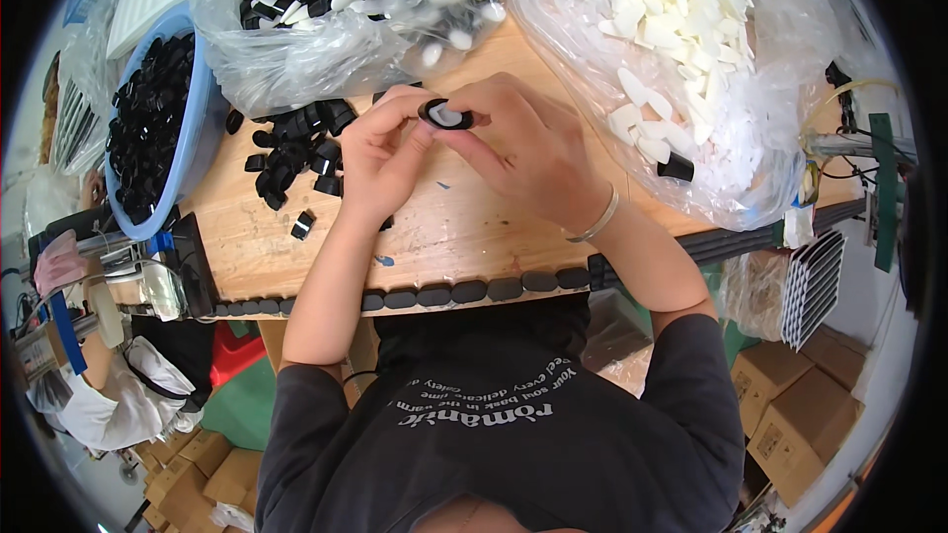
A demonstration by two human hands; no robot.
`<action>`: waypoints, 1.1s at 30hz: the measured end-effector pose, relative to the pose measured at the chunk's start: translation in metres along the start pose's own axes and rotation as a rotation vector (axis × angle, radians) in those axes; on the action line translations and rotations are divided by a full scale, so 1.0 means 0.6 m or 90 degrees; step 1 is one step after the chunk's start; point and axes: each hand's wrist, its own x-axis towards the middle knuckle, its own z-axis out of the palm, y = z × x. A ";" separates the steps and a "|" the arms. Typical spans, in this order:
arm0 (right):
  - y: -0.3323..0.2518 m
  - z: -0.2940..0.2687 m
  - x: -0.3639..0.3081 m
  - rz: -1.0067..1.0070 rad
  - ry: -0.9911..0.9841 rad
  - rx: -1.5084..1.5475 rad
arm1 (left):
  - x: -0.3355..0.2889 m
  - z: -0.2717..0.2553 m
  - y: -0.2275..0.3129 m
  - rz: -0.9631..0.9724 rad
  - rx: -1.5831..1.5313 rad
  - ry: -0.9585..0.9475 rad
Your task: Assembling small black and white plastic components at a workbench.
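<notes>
Both my hands meet above the middle of the wooden table (pixel 444 237). Between them is a small black oval cap with a white insert (pixel 447 116). My left hand (pixel 385 153) pinches its left side with thumb and forefinger. From the right, my right hand (pixel 533 138) grips the same piece, its thumb just below the rim. Loose black caps (pixel 286 153) lie in a pile to the left of my left hand. One small black cap with a pale stripe (pixel 303 226) lies apart, nearer to me.
A blue basin (pixel 200 128) full of black caps stands at left. Behind it lies a plastic bag (pixel 286 69) of mixed black and white pieces. At right, another clear bag (pixel 583 69) holds white pieces (pixel 681 10) and a black cap (pixel 675 167). Black ovals (pixel 469 291) line the front edge.
</notes>
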 end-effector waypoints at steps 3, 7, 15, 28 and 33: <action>-0.005 -0.004 0.001 0.013 0.002 0.002 | 0.001 0.000 -0.009 -0.023 -0.091 -0.009; -0.004 -0.002 0.001 0.020 -0.006 -0.004 | -0.001 -0.003 -0.016 -0.037 -0.116 -0.015; 0.006 0.003 -0.004 0.099 0.023 -0.023 | 0.009 0.019 0.006 0.309 0.427 0.100; 0.131 -0.155 0.041 0.256 0.041 -0.225 | 0.009 0.005 0.011 0.226 0.308 0.184; 0.155 -0.270 0.000 0.344 -0.088 -0.311 | 0.010 0.002 0.018 0.202 0.274 0.168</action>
